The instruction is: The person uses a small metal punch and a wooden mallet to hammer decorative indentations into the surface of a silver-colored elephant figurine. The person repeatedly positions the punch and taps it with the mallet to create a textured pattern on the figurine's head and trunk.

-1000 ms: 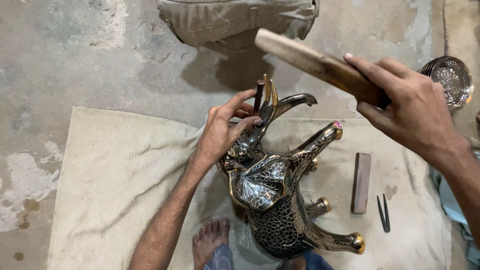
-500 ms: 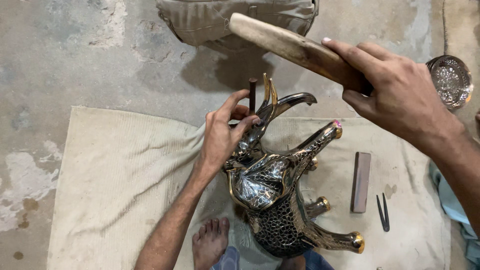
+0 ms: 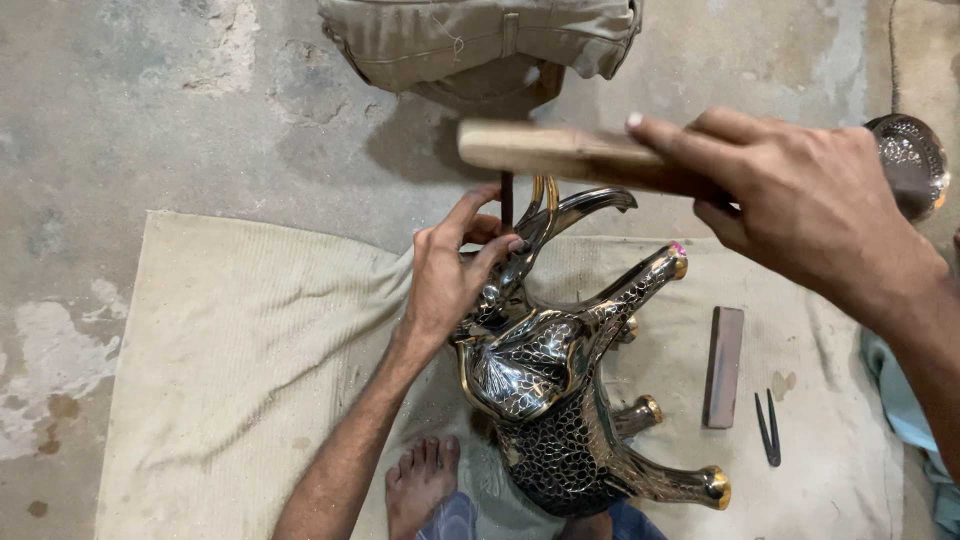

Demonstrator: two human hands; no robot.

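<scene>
Head view: L hand (image 3: 450, 270) pinches a thin dark punch (image 3: 507, 200) upright against the head of a silver-and-gold metal elephant (image 3: 550, 370), lying on its side on a beige cloth (image 3: 230, 370) w/ legs out to the right; R hand (image 3: 800, 200), fist closed on a wooden mallet (image 3: 560, 155), hangs above the punch, lined up to strike. Whetstone (image 3: 722, 365) & tweezers (image 3: 767, 428) lie nearby.

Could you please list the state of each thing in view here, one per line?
Shiny engraved metal elephant figure: lying on its side on the cloth.
Thin dark metal punch: upright, pinched by the left hand.
Wooden mallet stick: raised, gripped by the right hand.
Beige cloth: spread flat, wrinkled.
Dark rectangular block: lying flat.
</scene>
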